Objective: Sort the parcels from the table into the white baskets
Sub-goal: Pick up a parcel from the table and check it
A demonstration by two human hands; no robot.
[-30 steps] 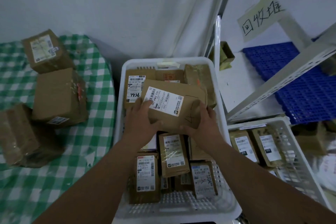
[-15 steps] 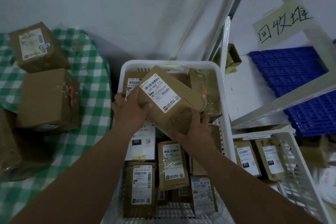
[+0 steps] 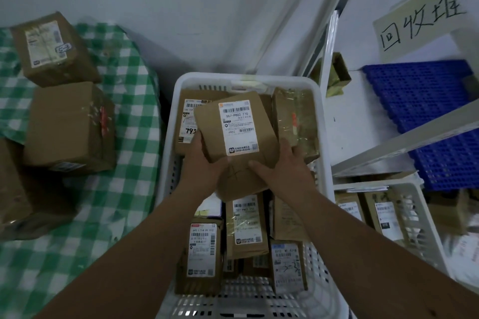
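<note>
A brown cardboard parcel [image 3: 238,137] with a white shipping label is held over the middle of the white basket [image 3: 168,122]. My left hand [image 3: 204,160] grips its left side and my right hand [image 3: 282,168] grips its lower right edge, thumb on top. Several labelled brown parcels lie in the basket beneath and around it. On the green checked tablecloth [image 3: 129,137] to the left stand three brown boxes: one at the back [image 3: 51,49], one in the middle [image 3: 70,127], one at the left edge [image 3: 23,189].
A second white basket [image 3: 425,225] with labelled parcels stands at the right. Behind it a white metal rack [image 3: 404,142] carries a blue plastic grid [image 3: 425,101] and a handwritten paper sign [image 3: 420,21]. White wall runs along the back.
Both hands have turned the held parcel so its label now faces upright, and shifted it slightly back over the basket.
</note>
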